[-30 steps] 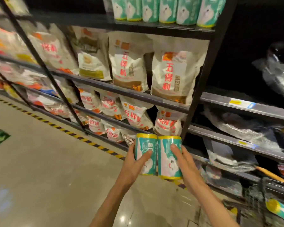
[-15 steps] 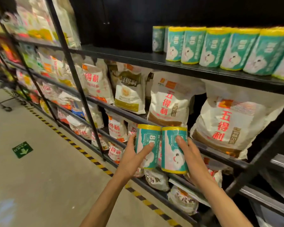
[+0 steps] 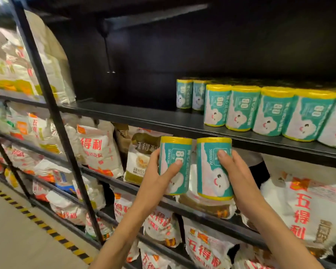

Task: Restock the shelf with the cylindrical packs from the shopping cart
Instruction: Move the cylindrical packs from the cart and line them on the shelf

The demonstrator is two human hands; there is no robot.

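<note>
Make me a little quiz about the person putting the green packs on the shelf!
1. True or false: each hand holds one pack.
2. Where is the bare part of the shelf that holds the row of packs? A) left of the row B) right of the row C) nowhere
3. Fill in: the held packs are ___ the level of that shelf.

Key:
1. True: the left hand grips the left pack and the right hand grips the right pack.
2. A
3. below
</note>
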